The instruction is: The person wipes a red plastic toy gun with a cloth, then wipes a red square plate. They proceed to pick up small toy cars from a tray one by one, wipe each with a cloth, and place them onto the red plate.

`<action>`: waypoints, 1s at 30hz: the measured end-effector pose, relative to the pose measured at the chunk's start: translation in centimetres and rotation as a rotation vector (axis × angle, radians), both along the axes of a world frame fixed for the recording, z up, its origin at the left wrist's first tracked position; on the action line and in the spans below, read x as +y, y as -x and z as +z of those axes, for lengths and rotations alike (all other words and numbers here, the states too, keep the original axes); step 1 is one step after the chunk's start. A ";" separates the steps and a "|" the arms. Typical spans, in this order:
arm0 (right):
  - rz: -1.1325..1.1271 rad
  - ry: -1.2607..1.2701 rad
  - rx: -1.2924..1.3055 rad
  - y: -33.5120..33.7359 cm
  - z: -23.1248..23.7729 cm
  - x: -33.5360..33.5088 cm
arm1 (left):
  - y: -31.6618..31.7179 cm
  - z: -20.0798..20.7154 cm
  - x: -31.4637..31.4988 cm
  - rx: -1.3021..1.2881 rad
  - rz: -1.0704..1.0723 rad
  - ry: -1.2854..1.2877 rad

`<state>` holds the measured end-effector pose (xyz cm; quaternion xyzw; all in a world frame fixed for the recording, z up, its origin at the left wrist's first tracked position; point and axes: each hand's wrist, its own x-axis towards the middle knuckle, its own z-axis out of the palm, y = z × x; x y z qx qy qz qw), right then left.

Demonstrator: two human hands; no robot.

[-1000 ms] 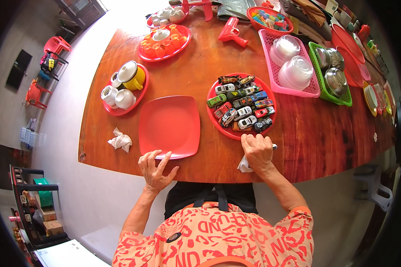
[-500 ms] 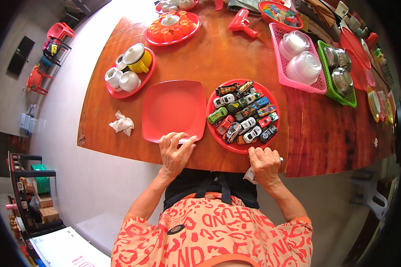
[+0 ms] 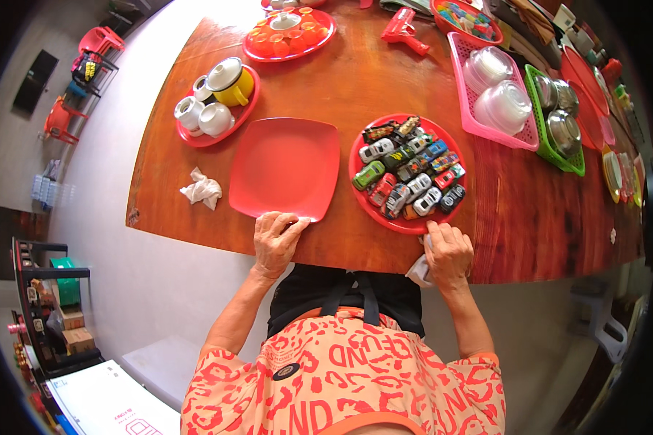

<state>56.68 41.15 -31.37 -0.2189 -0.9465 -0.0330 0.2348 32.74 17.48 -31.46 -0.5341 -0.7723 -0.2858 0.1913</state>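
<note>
A square red plate (image 3: 284, 168), bare inside, lies on the wooden table. My left hand (image 3: 276, 243) pinches its near rim, thumb and fingers pressed together. To the right, toy cars (image 3: 413, 165) in several colours crowd a round red plate (image 3: 384, 221). At that plate's near right rim is my right hand (image 3: 450, 255), its fingers curled and fingertips touching the edge. A crumpled white tissue (image 3: 419, 272) sticks out from under this hand, partly hidden by it. A second crumpled white tissue (image 3: 202, 188) lies left of the square plate.
Behind the square plate stand a red tray (image 3: 245, 119) with white cups and a yellow pot, and another red tray (image 3: 319, 51) with orange cups. A red toy gun (image 3: 405, 31) lies farther back. Pink (image 3: 511, 138) and green baskets (image 3: 569, 164) hold bowls at the right.
The round plate has shifted slightly right, widening the gap to the square plate. My right hand has moved forward with the tissue. My left hand stays at the square plate's rim. The view has shifted slightly.
</note>
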 end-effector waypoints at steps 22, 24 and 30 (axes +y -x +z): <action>-0.569 0.319 0.560 -4.7 2.0 4.5 | -0.2 0.8 1.7 -0.106 0.025 -0.080; -0.560 0.284 0.416 -5.6 -0.6 6.4 | -0.9 1.2 4.7 -0.221 -0.021 -0.124; -0.506 0.050 0.023 -5.4 -4.9 5.4 | -2.3 1.2 12.3 -0.410 0.046 -0.039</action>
